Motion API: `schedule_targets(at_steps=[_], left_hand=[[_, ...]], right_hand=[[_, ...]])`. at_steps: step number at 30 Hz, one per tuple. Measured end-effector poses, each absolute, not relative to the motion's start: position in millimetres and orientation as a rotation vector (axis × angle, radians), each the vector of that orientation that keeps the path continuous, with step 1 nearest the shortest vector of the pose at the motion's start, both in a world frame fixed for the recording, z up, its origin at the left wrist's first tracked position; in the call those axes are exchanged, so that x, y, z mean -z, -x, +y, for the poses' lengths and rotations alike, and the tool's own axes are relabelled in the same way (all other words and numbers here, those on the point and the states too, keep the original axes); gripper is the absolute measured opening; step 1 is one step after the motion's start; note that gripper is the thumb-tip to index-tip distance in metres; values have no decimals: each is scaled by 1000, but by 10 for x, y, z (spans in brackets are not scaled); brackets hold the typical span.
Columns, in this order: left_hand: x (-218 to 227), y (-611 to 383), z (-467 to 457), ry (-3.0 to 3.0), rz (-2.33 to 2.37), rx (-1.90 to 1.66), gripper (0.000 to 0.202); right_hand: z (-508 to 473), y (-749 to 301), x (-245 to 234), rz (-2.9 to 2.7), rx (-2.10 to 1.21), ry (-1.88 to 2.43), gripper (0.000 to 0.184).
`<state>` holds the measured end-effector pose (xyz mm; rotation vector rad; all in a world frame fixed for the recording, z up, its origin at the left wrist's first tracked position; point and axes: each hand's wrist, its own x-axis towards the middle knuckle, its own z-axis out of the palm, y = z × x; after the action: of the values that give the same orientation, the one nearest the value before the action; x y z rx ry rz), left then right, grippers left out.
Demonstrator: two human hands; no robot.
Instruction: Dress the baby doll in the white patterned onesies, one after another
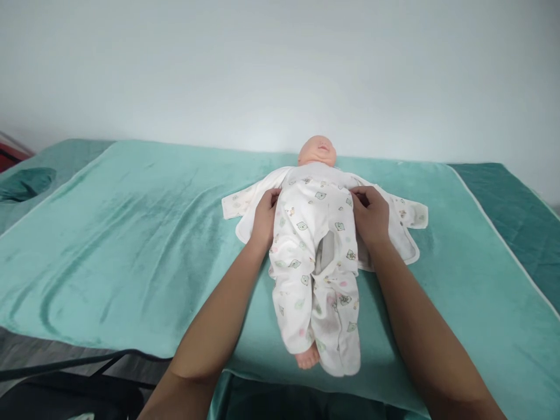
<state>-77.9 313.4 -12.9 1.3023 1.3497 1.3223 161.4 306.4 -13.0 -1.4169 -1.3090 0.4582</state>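
A baby doll [316,149] lies on its back, head toward the wall. White printed baby trousers [301,227] cover its legs and reach up over the belly, with an open gap at the crotch. One bare foot [307,357] shows below the left leg of the trousers; the other is hidden by cloth. Beneath the doll a white baby jacket [409,213] is spread open, sleeves out to both sides. My left hand [265,219] is closed on the trousers' left edge near the waist. At the opposite edge, my right hand [373,214] pinches the trousers, its fingertips partly hidden.
A green plush blanket [131,233] with folds on its left side covers the bed under the doll. Darker green bedding [507,210] shows at the right. Behind rises a white wall [280,70]. A black object [70,396] with a bar stands at the lower left.
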Motion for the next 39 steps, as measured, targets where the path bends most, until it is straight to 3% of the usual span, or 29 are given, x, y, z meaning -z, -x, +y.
schedule_targets(at_steps=[10, 16, 22, 27, 32, 39], left_hand=[[182, 817, 3126, -1474, 1391, -1364, 26], [49, 805, 3259, -1680, 1351, -1570, 24], [-131, 734, 3430, -1717, 1069, -1297, 23], [-237, 811, 3552, -1833, 1032, -1011, 28], [-300, 859, 3636, -1879, 1005, -925, 29], [-161, 853, 3738, -1825, 1095, -1043, 29]], right_hand=[[3054, -1579, 39, -1418, -566, 1190, 15], [3081, -1569, 21, -1491, -600, 1152, 17], [3226, -1578, -25, -1536, -765, 1132, 16], [3322, -1578, -126, -1707, -869, 1179, 38], [3367, -1545, -190, -1871, -700, 1074, 49], [3500, -1442, -256, -1984, -499, 1161, 44]])
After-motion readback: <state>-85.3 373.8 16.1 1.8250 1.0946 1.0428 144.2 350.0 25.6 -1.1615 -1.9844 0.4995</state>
